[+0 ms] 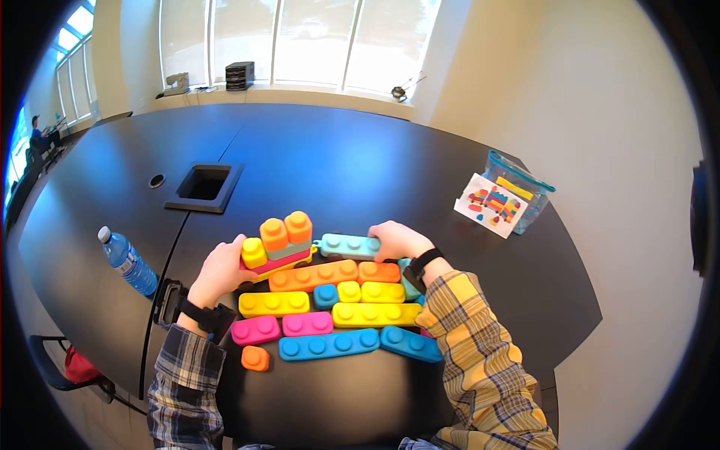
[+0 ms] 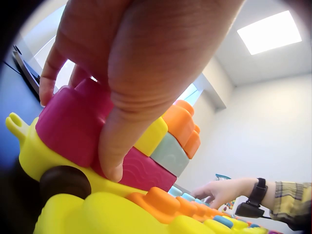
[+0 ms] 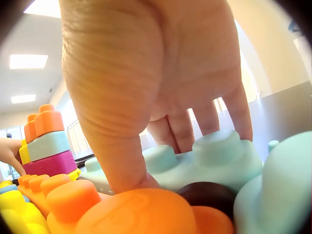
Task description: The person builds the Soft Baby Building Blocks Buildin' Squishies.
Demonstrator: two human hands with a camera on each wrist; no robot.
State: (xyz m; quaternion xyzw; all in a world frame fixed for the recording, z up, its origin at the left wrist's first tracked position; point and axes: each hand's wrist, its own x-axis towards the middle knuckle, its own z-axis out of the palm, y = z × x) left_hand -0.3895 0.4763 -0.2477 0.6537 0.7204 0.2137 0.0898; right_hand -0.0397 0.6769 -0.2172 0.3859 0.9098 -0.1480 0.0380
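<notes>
My left hand point(image 1: 220, 271) grips the left end of a toy block car point(image 1: 285, 253), thumb on the near side and fingers on the far side of a magenta block point(image 2: 73, 124). The car has a yellow wheeled base point(image 2: 36, 151); magenta, grey, yellow and orange blocks are stacked on it. My right hand point(image 1: 401, 241) holds the right end of a pale blue wheeled base point(image 1: 349, 246), with the thumb in front and fingers behind its studs. The two bases stand end to end, their yellow and blue hitch ends overlapping in the head view.
Rows of loose blocks lie nearer me, including a long orange block point(image 1: 313, 277), a blue block point(image 1: 330, 345) and a small orange one point(image 1: 256, 358). A water bottle point(image 1: 127, 261) stands left; a picture card point(image 1: 491, 204) leans on a clear bag point(image 1: 536, 196) at right.
</notes>
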